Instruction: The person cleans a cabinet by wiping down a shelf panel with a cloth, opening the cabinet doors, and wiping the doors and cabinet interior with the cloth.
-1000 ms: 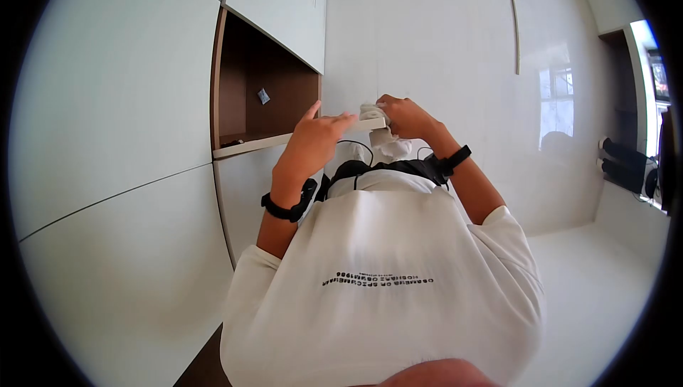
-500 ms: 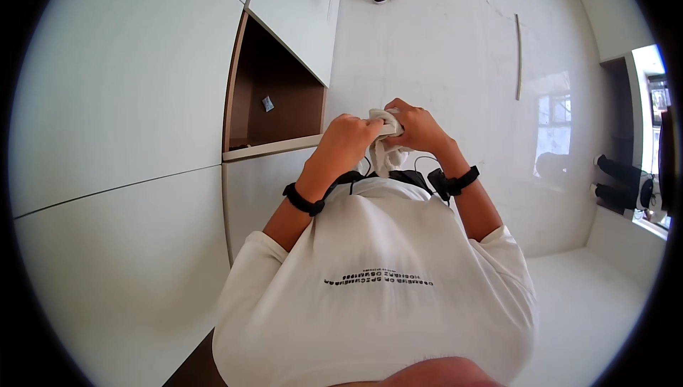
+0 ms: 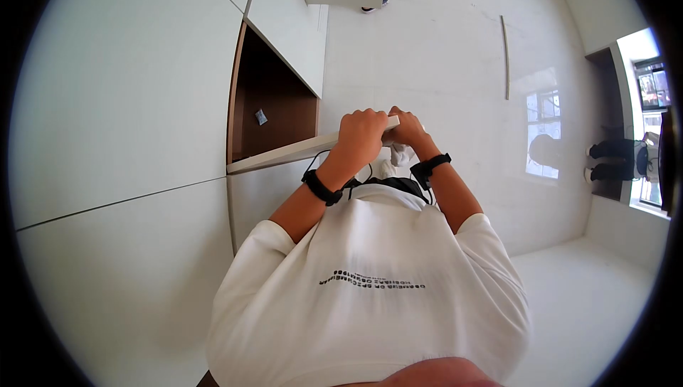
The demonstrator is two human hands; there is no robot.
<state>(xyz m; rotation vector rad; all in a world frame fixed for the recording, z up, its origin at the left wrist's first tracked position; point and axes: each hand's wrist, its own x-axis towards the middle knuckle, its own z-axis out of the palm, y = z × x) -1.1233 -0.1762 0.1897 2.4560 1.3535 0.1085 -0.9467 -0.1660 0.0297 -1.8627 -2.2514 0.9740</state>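
Curled the left hand, earlier open, over the door; lowered the cloth from atop its outer end.

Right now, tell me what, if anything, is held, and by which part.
The left hand grips the open cabinet door by its top edge, near the free end. The right hand is at that end; its hold is unclear.

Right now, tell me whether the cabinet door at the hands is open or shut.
Open. The door juts out from the cabinet, its edge in the left hand, and the brown compartment shows with a small packet inside.
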